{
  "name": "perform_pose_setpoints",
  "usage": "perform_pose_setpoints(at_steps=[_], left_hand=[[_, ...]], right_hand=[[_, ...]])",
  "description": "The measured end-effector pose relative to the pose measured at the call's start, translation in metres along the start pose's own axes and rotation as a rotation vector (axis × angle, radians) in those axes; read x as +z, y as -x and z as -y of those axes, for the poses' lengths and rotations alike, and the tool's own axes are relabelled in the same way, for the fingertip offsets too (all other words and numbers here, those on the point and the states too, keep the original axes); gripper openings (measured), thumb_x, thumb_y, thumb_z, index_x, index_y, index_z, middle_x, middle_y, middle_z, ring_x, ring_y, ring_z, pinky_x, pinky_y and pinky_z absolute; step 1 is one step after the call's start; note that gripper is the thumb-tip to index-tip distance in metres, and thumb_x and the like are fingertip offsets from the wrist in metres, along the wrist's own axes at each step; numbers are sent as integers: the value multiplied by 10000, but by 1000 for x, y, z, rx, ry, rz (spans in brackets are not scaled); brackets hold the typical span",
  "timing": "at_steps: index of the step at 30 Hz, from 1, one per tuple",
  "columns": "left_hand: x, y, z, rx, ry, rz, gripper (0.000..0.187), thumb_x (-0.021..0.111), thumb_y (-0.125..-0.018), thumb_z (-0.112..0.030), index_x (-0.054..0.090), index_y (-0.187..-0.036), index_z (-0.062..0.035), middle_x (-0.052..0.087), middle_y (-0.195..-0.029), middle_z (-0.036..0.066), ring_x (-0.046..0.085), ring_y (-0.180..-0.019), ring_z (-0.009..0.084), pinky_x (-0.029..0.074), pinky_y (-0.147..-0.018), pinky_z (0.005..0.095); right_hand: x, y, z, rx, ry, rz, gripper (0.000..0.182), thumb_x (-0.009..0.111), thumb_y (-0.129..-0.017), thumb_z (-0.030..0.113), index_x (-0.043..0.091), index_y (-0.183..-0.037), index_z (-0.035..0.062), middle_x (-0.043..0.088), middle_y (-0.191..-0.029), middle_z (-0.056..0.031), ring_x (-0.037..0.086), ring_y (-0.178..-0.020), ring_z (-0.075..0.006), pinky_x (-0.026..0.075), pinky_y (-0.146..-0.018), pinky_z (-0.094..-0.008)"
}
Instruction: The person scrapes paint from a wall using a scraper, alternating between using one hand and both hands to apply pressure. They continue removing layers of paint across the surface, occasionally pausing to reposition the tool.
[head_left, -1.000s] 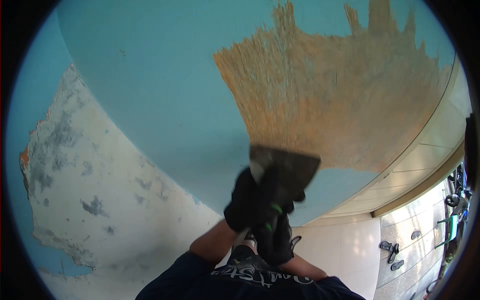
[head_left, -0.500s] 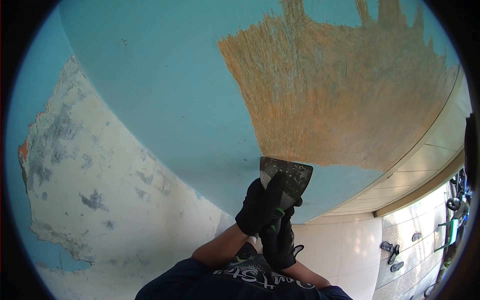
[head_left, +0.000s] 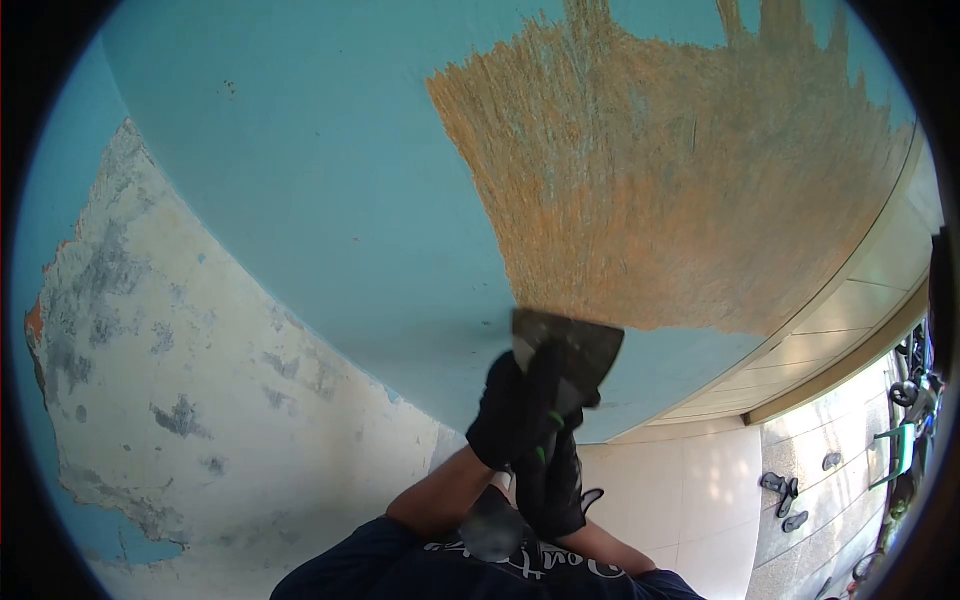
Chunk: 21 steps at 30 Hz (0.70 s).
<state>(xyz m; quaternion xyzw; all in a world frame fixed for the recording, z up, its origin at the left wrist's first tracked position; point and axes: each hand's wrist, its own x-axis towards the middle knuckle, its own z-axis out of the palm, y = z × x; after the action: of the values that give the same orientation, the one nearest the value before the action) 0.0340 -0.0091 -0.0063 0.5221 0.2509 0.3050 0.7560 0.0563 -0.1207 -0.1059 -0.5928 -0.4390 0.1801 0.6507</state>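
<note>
A wide-bladed paint scraper point(head_left: 592, 352) lies with its edge against the lower border of an orange-brown patch point(head_left: 650, 200) on the blue painted surface point(head_left: 330, 200). Both hands wear black gloves. My left hand point(head_left: 508, 408) is closed on the scraper, with a finger laid along the blade. Below it, my right hand point(head_left: 552, 490) wraps the lower part of the handle, of which only bits of green show. The blade and gloves are slightly smeared by motion. A blurred grey round shape point(head_left: 493, 534) shows in front of my dark shirt.
A whitish, grey-blotched wall point(head_left: 240, 420) with peeling blue edges stands at left. Cream tiled panels point(head_left: 830, 335) curve along the right. Down at lower right are dark sandals point(head_left: 783, 490) on paving, a green-edged stool point(head_left: 905, 450) and parked wheeled vehicles.
The scraper and both hands have shifted slightly up and left in view, and the whole scene has moved a little left. The grey blurred shape now shows before the shirt.
</note>
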Motion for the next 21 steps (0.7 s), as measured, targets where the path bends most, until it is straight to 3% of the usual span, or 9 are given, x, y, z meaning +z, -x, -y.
perform_pose_setpoints(at_steps=[2, 6, 9, 10, 11, 14, 16, 19, 21], left_hand=[[6, -5, -36, 187, 81, -98, 534, 529, -1032, -514, 636, -1088, 7, 714, -772, 115, 655, -594, 151, 516, -525, 288], [15, 14, -64, 70, -80, 28, 520, 568, -1015, -507, 646, -1075, 3, 721, -772, 107, 664, -596, 158, 525, -541, 298], [-21, 14, 10, 160, -249, 84, 491, 570, -1016, -486, 649, -1068, -5, 726, -786, 101, 673, -622, 158, 536, -560, 312], [-27, 17, 19, 263, -377, 92, 487, 575, -1013, -487, 647, -1068, -9, 727, -806, 103, 676, -634, 158, 536, -561, 317], [-33, 24, 25, 250, -370, 83, 487, 575, -1013, -487, 647, -1068, -9, 727, -806, 103, 676, -634, 158, 536, -561, 317], [-29, 48, 17, -190, -217, 136, 424, 614, -1006, -424, 628, -1085, -8, 711, -857, 105, 688, -698, 165, 539, -590, 323], [-20, 65, 20, 246, -419, 199, 348, 638, -1002, -339, 620, -1085, -2, 689, -872, 100, 704, -770, 172, 544, -633, 309], [-31, 67, 30, -144, 97, 178, 314, 666, -984, -238, 590, -1148, 18, 682, -924, 104, 714, -834, 188, 554, -679, 300], [-36, 79, 22, -69, 40, 196, 358, 677, -972, -209, 558, -1219, 21, 680, -975, 120, 714, -862, 199, 562, -712, 315]], right_hand=[[3, -34, 29, -73, 34, 11, 541, 531, -1021, 195, 361, -1469, -56, 636, -1204, -223, 662, -998, -300, 532, -833, -426], [-7, -22, 37, 11, -38, 57, 542, 571, -997, 181, 390, -1453, -49, 642, -1185, -190, 663, -998, -264, 536, -837, -402], [-49, -5, 9, 43, -17, 287, 675, 586, -914, 68, 312, -1523, -29, 613, -1220, -217, 664, -1055, -327, 532, -886, -414], [-59, -4, -1, 310, -453, 254, 654, 562, -905, 51, 340, -1514, -36, 611, -1279, -178, 647, -1116, -276, 519, -947, -409], [-73, -7, -6, 295, -408, 206, 649, 554, -910, 62, 340, -1515, -39, 596, -1329, -169, 638, -1143, -270, 511, -974, -406], [-70, -33, 20, 219, -467, 130, 620, 539, -927, 96, 368, -1505, -45, 572, -1405, -166, 621, -1194, -264, 496, -1013, -398], [-61, -47, 32, 158, -564, 111, 598, 533, -938, 120, 394, -1494, -48, 562, -1432, -171, 612, -1217, -265, 489, -1025, -393], [-48, -64, 36, 49, -522, 260, 525, 546, -964, 224, 518, -1401, -64, 604, -1377, -200, 598, -1244, -281, 484, -1037, -397], [-38, -73, 43, 12, -580, 257, 519, 540, -961, 213, 518, -1399, -64, 606, -1372, -202, 602, -1238, -280, 486, -1036, -397]])
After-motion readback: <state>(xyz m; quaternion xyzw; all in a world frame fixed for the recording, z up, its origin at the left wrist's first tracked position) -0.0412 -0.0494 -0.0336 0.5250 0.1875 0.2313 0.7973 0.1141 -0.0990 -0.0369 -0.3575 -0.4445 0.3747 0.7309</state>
